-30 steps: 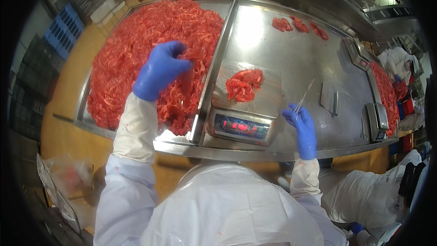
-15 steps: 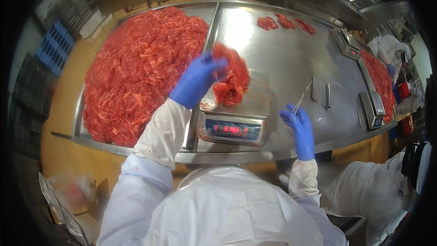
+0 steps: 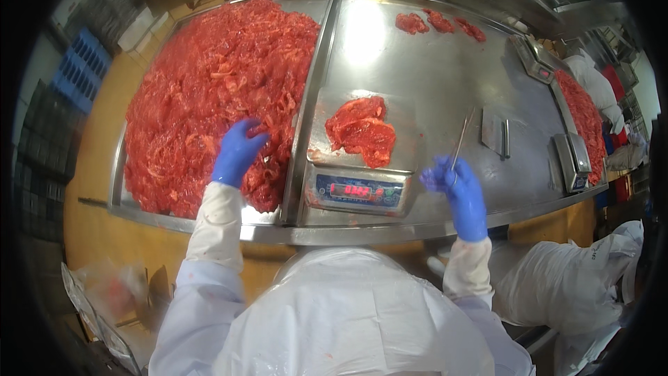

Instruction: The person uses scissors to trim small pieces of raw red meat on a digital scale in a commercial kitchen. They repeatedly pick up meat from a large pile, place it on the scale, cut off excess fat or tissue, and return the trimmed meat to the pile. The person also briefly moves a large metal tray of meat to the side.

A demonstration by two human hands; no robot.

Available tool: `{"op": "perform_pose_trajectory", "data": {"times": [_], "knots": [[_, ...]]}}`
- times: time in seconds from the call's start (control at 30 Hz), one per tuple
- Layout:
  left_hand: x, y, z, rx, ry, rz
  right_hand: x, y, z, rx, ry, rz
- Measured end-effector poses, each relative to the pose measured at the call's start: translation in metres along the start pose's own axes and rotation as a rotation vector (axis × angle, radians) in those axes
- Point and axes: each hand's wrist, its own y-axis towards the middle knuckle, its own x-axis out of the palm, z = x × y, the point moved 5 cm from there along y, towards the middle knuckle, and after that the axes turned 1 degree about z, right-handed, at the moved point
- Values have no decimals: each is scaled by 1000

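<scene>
My left hand (image 3: 239, 153), in a blue glove, is over the near right part of a big heap of raw red meat strips (image 3: 202, 90). Its fingers are partly curled and apart, with no piece visible in them. To its right, a portion of meat (image 3: 362, 131) lies on the steel pan of a digital scale (image 3: 323, 195) with a lit red display. My right hand (image 3: 459, 195), also blue-gloved, is closed around thin metal scissors (image 3: 460, 143) right of the scale. Their slim blades point away from me, slightly parted; the handles are mostly hidden by my fingers.
A raised metal divider (image 3: 306, 125) separates heap from steel table (image 3: 431, 76). Three meat portions (image 3: 440, 22) lie at the far edge. A flat metal scraper (image 3: 495, 134) rests right of my right hand. Farther right are other scales (image 3: 572, 161), more meat (image 3: 583, 122) and people in white.
My left hand has let go of the meat on the scale and moved left to the heap. The portion now rests spread on the pan. My right hand stays nearly in place with the scissors.
</scene>
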Motion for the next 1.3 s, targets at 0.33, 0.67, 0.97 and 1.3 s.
{"op": "perform_pose_trajectory", "data": {"times": [0.33,0.67,0.97,1.3], "knots": [[90,-3,128,241,-112,-114,108,42,15,67,-44,-253],[62,-47,88,-158,-649,-156,128,-19,71,542,118,-535],[62,-48,73,-95,-560,-102,122,-22,88,544,113,-537],[54,-48,80,-85,-524,-114,124,-12,95,514,69,-550]]}}
